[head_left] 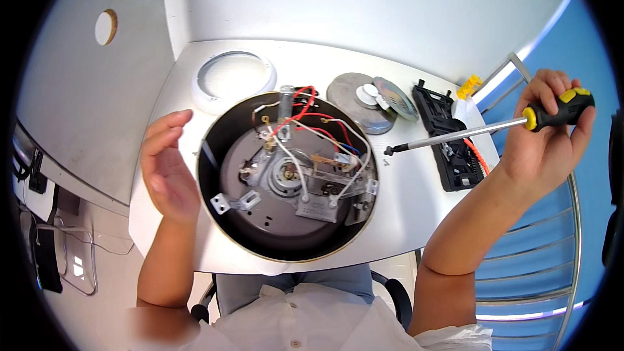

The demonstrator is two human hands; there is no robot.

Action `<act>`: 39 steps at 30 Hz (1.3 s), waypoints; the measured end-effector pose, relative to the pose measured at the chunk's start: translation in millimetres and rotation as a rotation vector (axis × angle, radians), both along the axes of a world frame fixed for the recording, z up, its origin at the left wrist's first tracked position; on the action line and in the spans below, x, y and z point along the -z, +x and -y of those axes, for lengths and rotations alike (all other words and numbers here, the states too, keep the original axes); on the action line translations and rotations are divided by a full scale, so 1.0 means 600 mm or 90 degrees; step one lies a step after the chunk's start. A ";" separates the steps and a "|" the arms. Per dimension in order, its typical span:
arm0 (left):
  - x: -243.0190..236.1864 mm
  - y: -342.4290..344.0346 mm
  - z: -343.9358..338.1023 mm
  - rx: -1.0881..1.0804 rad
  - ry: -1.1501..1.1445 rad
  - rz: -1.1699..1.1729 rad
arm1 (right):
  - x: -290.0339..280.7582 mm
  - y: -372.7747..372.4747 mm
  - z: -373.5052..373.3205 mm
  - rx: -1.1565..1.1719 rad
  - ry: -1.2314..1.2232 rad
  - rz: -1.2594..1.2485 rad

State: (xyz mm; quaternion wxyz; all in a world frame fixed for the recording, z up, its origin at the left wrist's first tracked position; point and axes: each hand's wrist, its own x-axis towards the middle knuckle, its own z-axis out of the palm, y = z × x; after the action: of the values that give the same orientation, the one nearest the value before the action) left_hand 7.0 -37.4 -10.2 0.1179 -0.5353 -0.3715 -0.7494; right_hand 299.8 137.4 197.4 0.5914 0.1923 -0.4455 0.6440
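Observation:
A round metal appliance body, like an upturned rice cooker (283, 248), stands open-side up at the table's near edge. Inside it are red and white wires (302, 120), metal brackets (235, 203) and a grey round plate (260, 224). My left hand (170, 172) is beside its left rim, palm inward with fingers stretched out, holding nothing. Raised at the right, my right hand (536, 136) grips a long screwdriver (468, 134) by its black and yellow handle. Its dark tip points left, beyond the body's right rim; whether a screw sits on it I cannot tell.
Behind the body lie a white ring (203, 86), a grey round cover (344, 99) and a shiny disc (398, 101). An open black tool case (434, 114) lies at right with a yellow piece (468, 86) beyond. Small screws (386, 162) rest near the screwdriver tip. A metal-railed chair (575, 234) stands right.

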 end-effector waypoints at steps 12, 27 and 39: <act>0.019 -0.050 0.000 -0.046 -0.060 0.089 | 0.153 0.027 -0.091 0.439 -0.212 0.040; 0.048 -0.061 -0.018 -0.080 -0.220 0.257 | 0.328 -0.015 -0.214 0.392 -0.465 0.135; 0.031 -0.048 -0.018 -0.117 -0.198 0.271 | 0.281 -0.003 -0.140 0.097 0.021 0.260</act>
State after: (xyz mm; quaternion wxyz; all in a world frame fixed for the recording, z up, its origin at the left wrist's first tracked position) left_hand -22.1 -26.6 -28.6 0.0208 -0.3417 -0.5456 -0.7650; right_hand 298.2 221.6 28.9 0.5327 0.0332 -0.5799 0.6155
